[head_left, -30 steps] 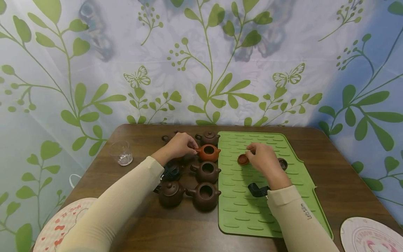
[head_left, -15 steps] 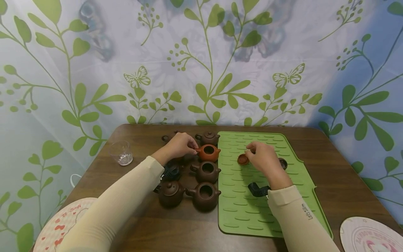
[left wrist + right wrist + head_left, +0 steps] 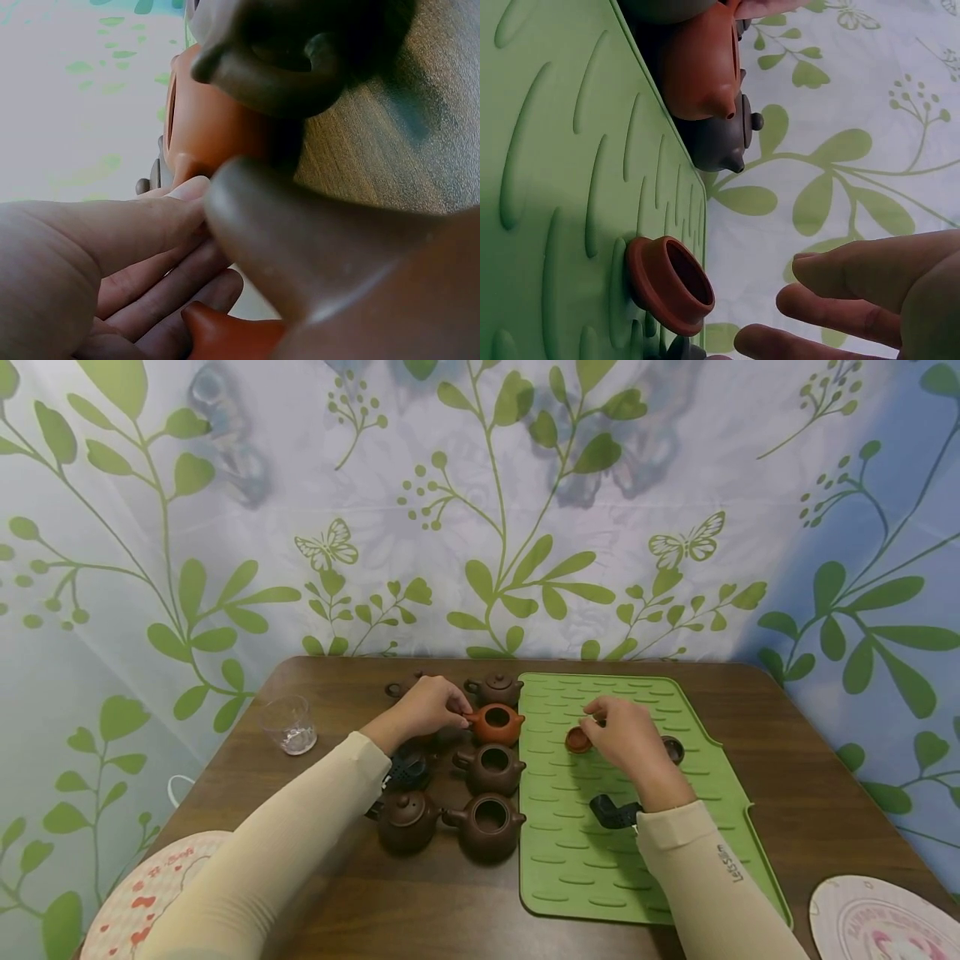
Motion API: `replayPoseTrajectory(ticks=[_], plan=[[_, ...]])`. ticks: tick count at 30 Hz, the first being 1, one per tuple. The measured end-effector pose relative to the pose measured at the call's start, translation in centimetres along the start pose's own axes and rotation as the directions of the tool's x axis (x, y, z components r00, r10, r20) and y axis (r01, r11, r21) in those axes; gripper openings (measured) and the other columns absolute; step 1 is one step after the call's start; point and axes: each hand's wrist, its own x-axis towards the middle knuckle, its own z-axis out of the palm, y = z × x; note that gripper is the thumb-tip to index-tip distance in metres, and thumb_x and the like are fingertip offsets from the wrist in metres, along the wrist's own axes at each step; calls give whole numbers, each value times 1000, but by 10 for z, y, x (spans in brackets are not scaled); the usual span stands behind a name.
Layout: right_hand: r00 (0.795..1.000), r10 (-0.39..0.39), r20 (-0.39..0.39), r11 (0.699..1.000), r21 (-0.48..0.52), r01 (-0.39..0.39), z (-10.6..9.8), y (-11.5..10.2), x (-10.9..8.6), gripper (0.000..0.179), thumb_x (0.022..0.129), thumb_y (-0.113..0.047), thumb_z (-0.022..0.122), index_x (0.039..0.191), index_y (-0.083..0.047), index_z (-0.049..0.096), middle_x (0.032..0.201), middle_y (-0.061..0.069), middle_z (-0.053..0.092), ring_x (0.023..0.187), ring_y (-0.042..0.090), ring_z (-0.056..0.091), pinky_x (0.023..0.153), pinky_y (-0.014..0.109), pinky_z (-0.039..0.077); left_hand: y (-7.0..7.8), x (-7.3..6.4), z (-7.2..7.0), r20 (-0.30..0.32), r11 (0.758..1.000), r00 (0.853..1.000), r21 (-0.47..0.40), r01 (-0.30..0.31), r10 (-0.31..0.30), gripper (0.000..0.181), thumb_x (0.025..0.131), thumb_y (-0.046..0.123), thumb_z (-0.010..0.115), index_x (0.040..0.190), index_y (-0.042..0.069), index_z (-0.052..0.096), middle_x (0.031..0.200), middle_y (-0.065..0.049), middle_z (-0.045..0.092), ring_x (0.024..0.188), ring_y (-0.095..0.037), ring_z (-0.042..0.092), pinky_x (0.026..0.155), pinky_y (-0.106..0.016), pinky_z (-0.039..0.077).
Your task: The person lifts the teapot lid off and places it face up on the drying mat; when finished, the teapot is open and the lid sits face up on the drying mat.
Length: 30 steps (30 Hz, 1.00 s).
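Observation:
By its handle, my left hand [image 3: 431,706] pinches a lidless orange-red clay teapot [image 3: 501,732], which stands on the table beside the green mat. In the left wrist view, thumb and fingertips meet at that handle, and a brown teapot spout [image 3: 255,217] crosses close in front. An orange-red lid [image 3: 671,285] lies upside down on the mat, its hollow rim showing in the right wrist view. Just to the right of that lid, my right hand [image 3: 626,735] hovers with relaxed, parted fingers [image 3: 840,274], apart from it and holding nothing.
Lidless brown teapots [image 3: 491,827] and lidded ones [image 3: 407,818] stand close around. A dark lid [image 3: 673,749] lies behind the right wrist on the green mat [image 3: 555,877]. A clear glass [image 3: 294,727] stands at left; round patterned mats [image 3: 885,918] lie at the table's near corners.

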Motion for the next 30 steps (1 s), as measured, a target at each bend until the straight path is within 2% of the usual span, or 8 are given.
replayPoseTrajectory(ticks=[14, 15, 16, 18, 21, 22, 24, 30], plan=[[999, -47, -15, 999, 4, 47, 8, 2, -1, 33, 107, -19, 67, 132, 2, 69, 128, 24, 67, 112, 40, 66, 84, 53, 57, 1, -5, 1, 3, 1000, 1000, -6, 19, -18, 14, 92, 19, 86, 104, 12, 83, 97, 5, 76, 94, -15, 70, 87, -39, 57], [998, -52, -18, 999, -5, 52, 8, 1, -1, 33, 107, -19, 66, 132, 2, 68, 129, 24, 67, 112, 40, 66, 84, 53, 57, 2, -5, -1, -2, 1000, 1000, -6, 16, -16, 15, 92, 20, 86, 104, 13, 83, 97, 5, 76, 96, -16, 70, 96, -41, 54], [998, -54, -22, 998, -10, 54, 8, 1, 0, 33, 107, -20, 66, 132, 2, 68, 130, 24, 67, 110, 39, 67, 84, 54, 57, 4, -5, -3, -7, 1000, 1000, -8, 9, -9, 16, 92, 21, 86, 105, 11, 83, 99, 4, 76, 97, -17, 70, 97, -42, 53], [998, -62, -29, 998, -25, 61, 8, -2, 2, 33, 107, -20, 66, 133, 1, 69, 130, 24, 66, 106, 37, 69, 84, 54, 57, 8, -5, -10, -19, 1000, 1000, -8, -7, 6, 20, 93, 22, 85, 108, 9, 83, 101, 3, 76, 99, -18, 70, 98, -42, 53], [996, -83, -35, 996, -49, 81, 8, -8, 5, 33, 107, -20, 66, 132, 1, 70, 129, 24, 67, 88, 30, 72, 83, 55, 57, 11, -3, -22, -43, 999, 999, -18, -30, 29, 25, 95, 22, 84, 113, 5, 81, 102, 1, 77, 99, -19, 71, 98, -41, 53], [995, -90, -35, 995, -57, 87, 8, -10, 7, 33, 107, -21, 66, 132, 0, 70, 129, 23, 68, 85, 28, 72, 83, 55, 57, 12, -2, -27, -54, 999, 998, -24, -31, 30, 25, 96, 22, 83, 113, 4, 81, 103, 0, 77, 98, -19, 71, 90, -39, 57], [995, -100, -23, 993, -62, 99, 8, -16, 10, 34, 107, -20, 66, 133, 0, 69, 131, 22, 67, 73, 25, 71, 83, 54, 56, 12, 1, -36, -74, 999, 997, -32, -27, 25, 23, 97, 21, 81, 113, 5, 81, 101, 0, 77, 95, -19, 71, 87, -39, 57], [983, -182, -5, 979, -88, 181, 12, -36, 26, 35, 106, -21, 69, 135, 0, 69, 133, 19, 67, 108, 37, 68, 92, 55, 54, 9, 14, -47, -92, 1000, 996, -29, 1, -3, 17, 99, 22, 79, 109, 9, 82, 100, 0, 76, 95, -20, 69, 87, -40, 56]])
